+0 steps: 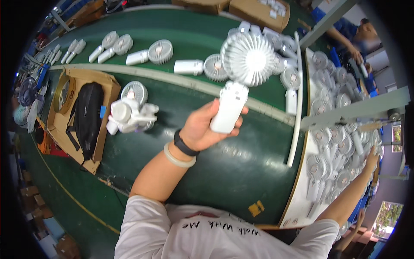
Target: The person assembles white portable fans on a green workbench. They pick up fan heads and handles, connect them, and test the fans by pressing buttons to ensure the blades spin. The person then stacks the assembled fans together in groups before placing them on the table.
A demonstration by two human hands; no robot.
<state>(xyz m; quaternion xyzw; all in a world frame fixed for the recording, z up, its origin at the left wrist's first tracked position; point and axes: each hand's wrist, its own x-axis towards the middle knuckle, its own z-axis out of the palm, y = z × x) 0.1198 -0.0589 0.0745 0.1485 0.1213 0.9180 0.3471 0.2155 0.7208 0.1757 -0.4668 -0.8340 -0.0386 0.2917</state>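
My left hand [200,129] is closed round the handle of a white handheld fan [230,108], held up above the green table with its round ribbed head pointing away from me. My right arm reaches far out to the right over a board crowded with white handheld fans [317,166]. At the board's far edge, my right hand [372,159] is beside or on one of these fans [374,139]; it is too small there to show how its fingers lie. A row of similar fans [160,52] lies along the table's far side, bunched thickly behind the held fan.
On the left stands an open cardboard box [113,88] with a black bag [89,116] and a tape roll [64,93]. Beside it are a fan and white pieces [133,113]. A white tube [296,129] edges the board; a metal post [358,110] crosses above. Other people work at right.
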